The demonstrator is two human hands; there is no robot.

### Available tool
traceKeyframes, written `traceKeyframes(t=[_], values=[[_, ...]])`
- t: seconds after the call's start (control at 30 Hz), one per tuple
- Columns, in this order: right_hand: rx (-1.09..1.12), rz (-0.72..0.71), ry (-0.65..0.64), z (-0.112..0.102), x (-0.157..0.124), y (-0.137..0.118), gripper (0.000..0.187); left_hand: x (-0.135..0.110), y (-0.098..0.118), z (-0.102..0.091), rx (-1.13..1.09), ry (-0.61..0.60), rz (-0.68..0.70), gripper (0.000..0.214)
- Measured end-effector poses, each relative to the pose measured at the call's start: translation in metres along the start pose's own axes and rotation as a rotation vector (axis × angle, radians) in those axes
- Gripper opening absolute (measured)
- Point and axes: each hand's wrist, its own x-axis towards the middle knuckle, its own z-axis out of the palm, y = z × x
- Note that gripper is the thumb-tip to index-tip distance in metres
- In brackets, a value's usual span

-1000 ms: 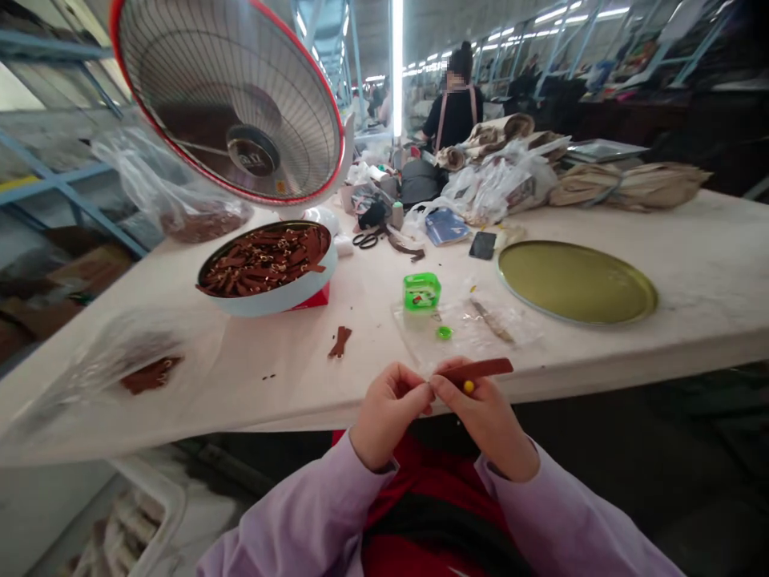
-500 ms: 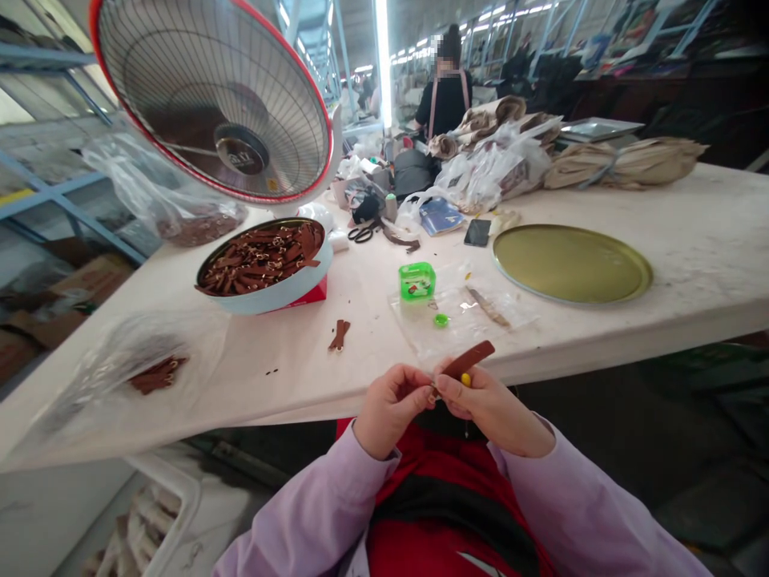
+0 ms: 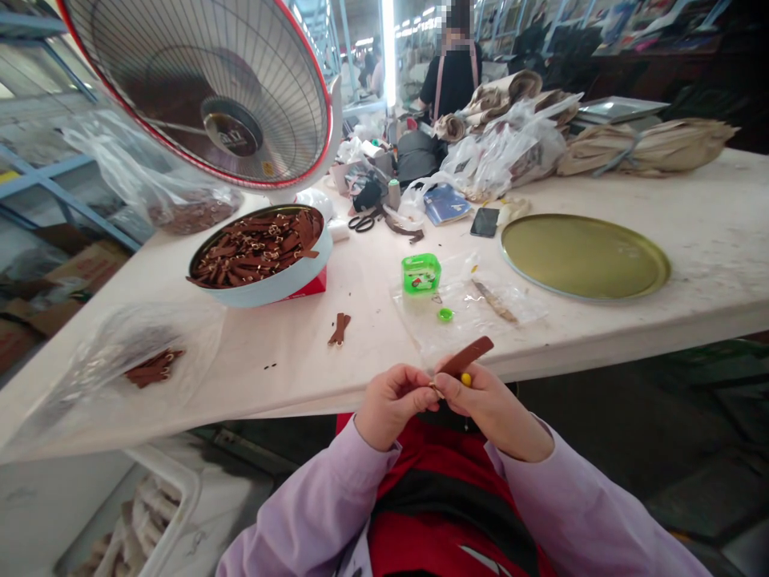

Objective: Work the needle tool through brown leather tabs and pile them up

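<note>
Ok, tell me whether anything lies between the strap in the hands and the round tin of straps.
Only small loose strap pieces lie flat on the table between the tin and the brown strap that the left hand and right hand hold.

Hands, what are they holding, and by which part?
A brown strap, pinched at its near end between the left hand and the right hand. Its far end sticks out free.

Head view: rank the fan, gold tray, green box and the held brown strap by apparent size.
1. Fan
2. Gold tray
3. Green box and brown strap: roughly alike; the strap is longer, thinner and nearer the camera, so unranked.
</note>
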Motion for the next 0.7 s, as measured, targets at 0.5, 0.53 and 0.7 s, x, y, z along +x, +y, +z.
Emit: traceKeyframes(t=[0.5,0.53,0.7], values=[[-0.426,-0.295,0.172,-0.006,-0.003,-0.002,0.026,0.005,0.005,0.017,0.131,0.151,0.025,0.027],[-0.448,-0.300,0.151,-0.007,-0.002,-0.002,0.024,0.005,0.004,0.016,0.135,0.147,0.031,0.025],[-0.581,-0.307,0.130,-0.012,0.006,0.003,0.025,0.005,-0.001,0.010,0.253,0.099,0.076,0.018]])
